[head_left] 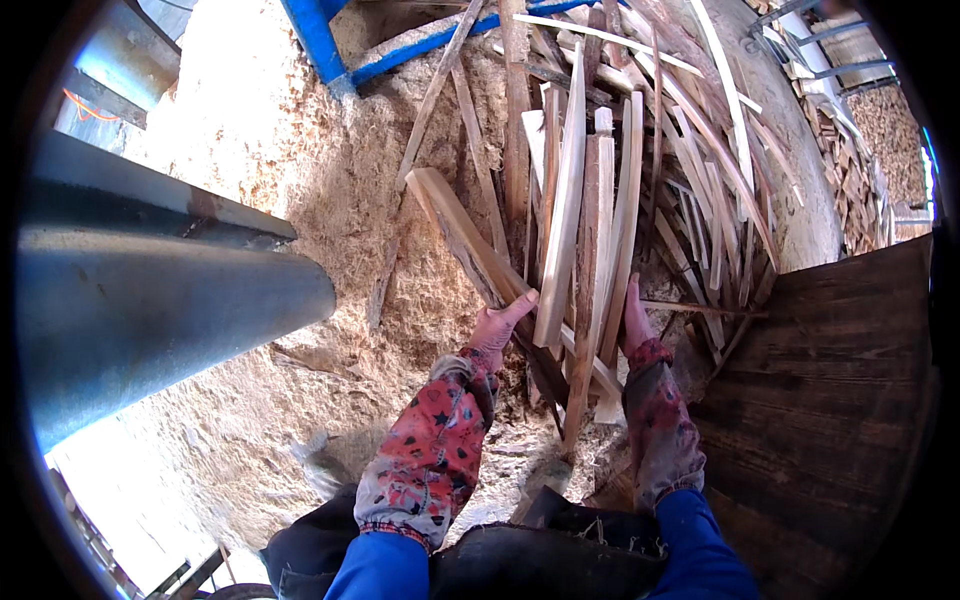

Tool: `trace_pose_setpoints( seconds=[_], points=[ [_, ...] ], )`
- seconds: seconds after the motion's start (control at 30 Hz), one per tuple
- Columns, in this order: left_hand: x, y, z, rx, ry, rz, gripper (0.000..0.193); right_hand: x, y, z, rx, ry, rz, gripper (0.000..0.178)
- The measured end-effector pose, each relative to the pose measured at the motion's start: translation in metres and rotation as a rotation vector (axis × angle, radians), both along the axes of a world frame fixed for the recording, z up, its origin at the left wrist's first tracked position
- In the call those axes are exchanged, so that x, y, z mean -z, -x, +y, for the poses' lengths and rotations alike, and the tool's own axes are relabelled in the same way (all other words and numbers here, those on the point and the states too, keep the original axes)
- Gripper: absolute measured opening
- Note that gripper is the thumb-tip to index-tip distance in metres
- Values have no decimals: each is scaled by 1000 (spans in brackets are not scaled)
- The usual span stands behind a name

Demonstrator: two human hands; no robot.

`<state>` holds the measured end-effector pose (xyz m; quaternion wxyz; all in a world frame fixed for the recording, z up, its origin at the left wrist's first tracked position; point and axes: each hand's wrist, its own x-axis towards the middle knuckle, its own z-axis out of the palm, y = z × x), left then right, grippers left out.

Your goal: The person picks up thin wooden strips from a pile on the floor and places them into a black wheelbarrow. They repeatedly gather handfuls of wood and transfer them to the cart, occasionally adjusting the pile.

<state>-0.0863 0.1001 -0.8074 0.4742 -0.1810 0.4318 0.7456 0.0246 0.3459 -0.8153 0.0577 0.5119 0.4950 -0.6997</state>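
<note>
A loose bundle of long wooden strips [567,215], some with bark edges, lies lengthwise in front of me between my two hands. My left hand [497,330] grips the bundle's left side, its thumb over the wood and its other fingers hidden underneath. Beside that thumb a thicker wooden slab [462,228] slants up and to the left. Against the bundle's right side is my right hand [635,318], clasping the outer strips; most of its fingers are hidden. Patterned red-and-grey sleeve covers wrap both forearms.
Sawdust [300,170] covers the ground. More strips [715,200] are heaped at the far right. A large metal cylinder [180,310] juts in from the left, and a blue metal frame [400,58] stands at the back. Dark wooden boards [820,390] rise on the right.
</note>
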Motion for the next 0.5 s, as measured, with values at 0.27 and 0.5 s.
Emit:
trace_pose_setpoints(
  seconds=[0.27,0.5],
  points=[
    [-12,8,-10,48,-99,-52,61,-23,-12,-38,-72,-166,-3,85],
    [-19,8,-9,-8,-80,129,70,-41,-15,-67,-286,-385,-81,93]
  ],
)
